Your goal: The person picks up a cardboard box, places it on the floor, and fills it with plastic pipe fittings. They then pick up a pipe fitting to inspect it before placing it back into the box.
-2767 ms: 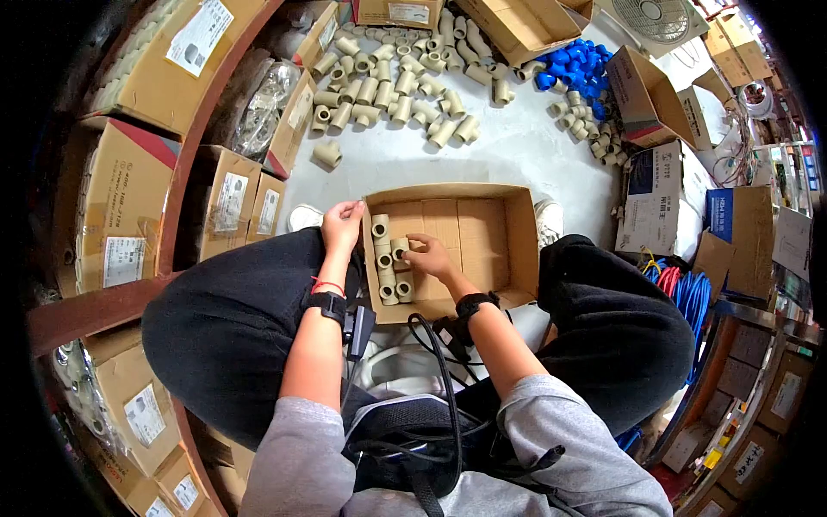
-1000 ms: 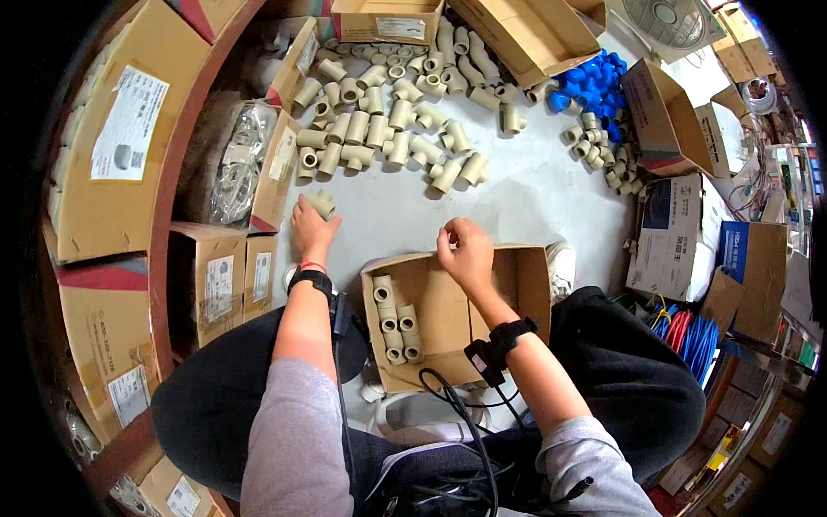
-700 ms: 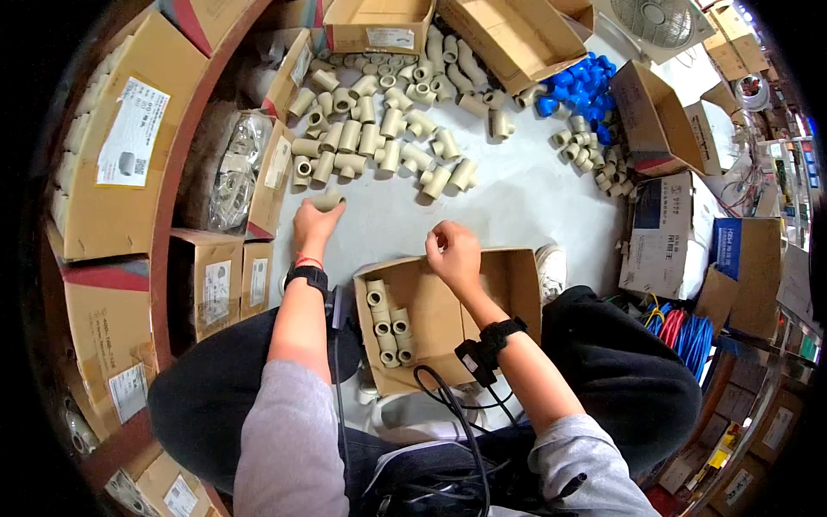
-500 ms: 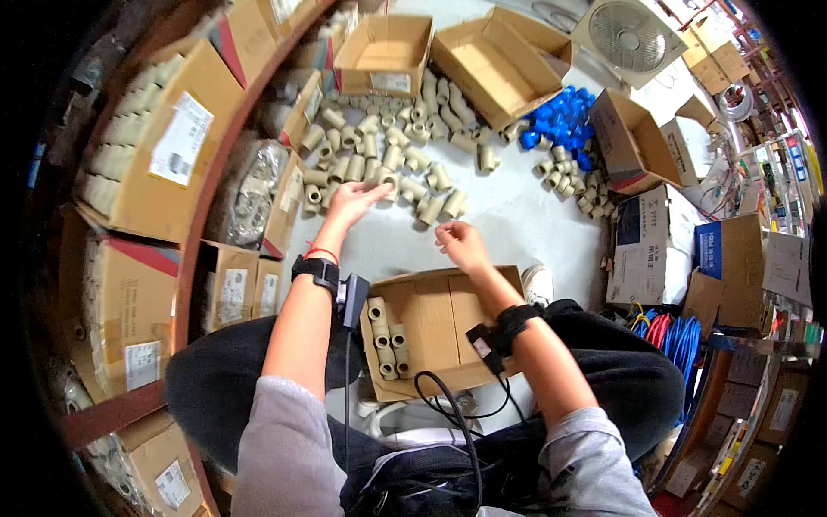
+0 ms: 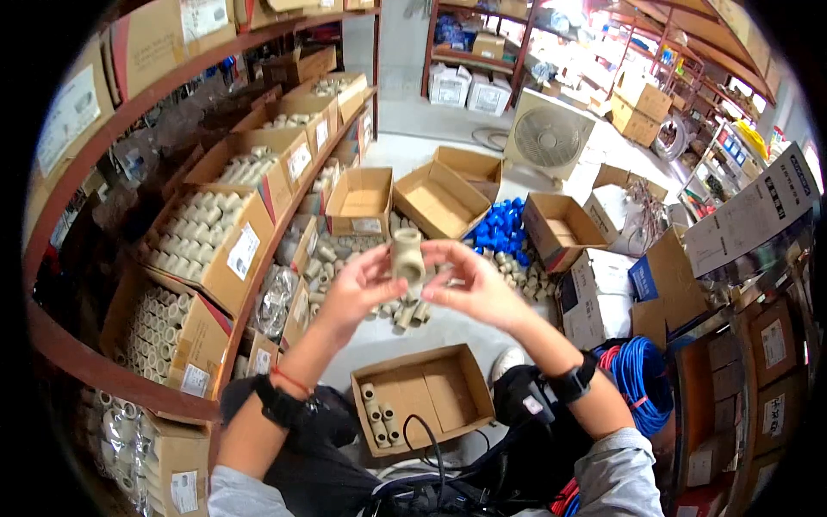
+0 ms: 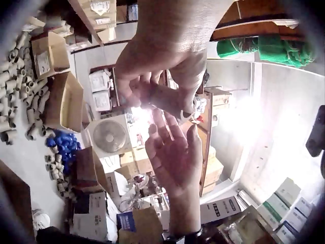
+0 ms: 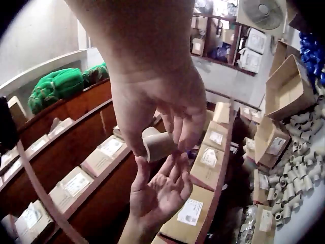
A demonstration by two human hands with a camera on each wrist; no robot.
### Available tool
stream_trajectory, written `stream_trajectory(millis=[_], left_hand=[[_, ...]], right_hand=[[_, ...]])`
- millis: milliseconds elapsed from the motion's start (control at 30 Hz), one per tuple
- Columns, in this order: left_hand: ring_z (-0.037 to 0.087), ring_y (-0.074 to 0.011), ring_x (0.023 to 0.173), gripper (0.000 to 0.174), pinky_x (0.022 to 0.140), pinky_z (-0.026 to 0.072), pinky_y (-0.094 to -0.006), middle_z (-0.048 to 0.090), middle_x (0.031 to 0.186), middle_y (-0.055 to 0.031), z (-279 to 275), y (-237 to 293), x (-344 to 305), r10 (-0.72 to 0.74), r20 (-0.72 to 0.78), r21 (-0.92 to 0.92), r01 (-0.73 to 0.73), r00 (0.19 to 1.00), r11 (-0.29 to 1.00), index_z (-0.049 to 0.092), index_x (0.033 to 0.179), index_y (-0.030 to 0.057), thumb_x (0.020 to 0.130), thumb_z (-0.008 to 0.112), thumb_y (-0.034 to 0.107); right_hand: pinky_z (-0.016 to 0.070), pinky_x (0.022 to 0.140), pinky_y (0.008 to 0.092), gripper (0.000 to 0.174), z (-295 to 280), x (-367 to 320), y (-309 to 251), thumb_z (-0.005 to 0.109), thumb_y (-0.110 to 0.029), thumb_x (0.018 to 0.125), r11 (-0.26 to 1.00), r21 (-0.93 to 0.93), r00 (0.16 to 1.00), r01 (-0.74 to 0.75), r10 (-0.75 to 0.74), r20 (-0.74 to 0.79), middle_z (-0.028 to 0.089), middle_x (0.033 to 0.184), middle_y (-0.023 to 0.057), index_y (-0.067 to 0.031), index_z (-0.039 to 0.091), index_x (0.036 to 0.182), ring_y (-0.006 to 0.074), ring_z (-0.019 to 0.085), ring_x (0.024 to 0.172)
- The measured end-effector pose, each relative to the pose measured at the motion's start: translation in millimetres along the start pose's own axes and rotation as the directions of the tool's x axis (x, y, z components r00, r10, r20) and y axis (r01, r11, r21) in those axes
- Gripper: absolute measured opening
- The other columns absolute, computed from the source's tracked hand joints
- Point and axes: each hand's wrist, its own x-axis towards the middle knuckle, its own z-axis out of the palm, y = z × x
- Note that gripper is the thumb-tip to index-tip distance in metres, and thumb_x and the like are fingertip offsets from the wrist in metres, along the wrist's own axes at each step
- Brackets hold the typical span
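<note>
In the head view a beige pipe tee [image 5: 407,258] is held up in front of the body, well above the floor. My left hand [image 5: 351,291] grips it from the left between thumb and fingers. From the right, my right hand [image 5: 476,291] has its thumb and fingertips at the tee's other side. The right wrist view puts the tee [image 7: 160,145] between the right thumb and fingers, with the left hand [image 7: 158,195] palm up below. Under both hands stands an open cardboard box [image 5: 444,392], with several beige fittings [image 5: 376,412] lined along its left side.
More beige fittings [image 5: 405,312] lie loose on the floor beyond the hands. Blue fittings [image 5: 502,226] are heaped near open cartons [image 5: 441,200]. Shelving with boxed fittings [image 5: 196,233] runs along the left; blue coiled hose [image 5: 639,383] lies at the right.
The left hand has taken a tee from the floor and raised it. The right hand has left the box and come up to the tee. The head view has tilted up.
</note>
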Motion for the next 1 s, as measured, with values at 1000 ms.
stream_trajectory(millis=[1000], left_hand=[[0.042, -0.0144, 0.097, 0.034, 0.077, 0.0355, -0.0259, 0.041, 0.111, -0.0076, 1, -30, -35, -0.202, -0.187, -0.026, 0.201, 0.961, 0.979, 0.034, 0.111, 0.0060, 0.080, 0.043, 0.016]], right_hand=[[0.0391, 0.064, 0.0231, 0.054, 9, -36, 23, 0.067, -0.012, 0.051, 0.954, -0.265, 0.988, -0.137, 0.111, -0.110, 0.043, 0.095, 0.0019, -0.0053, 0.041, 0.098, 0.0108, 0.046, 0.079]])
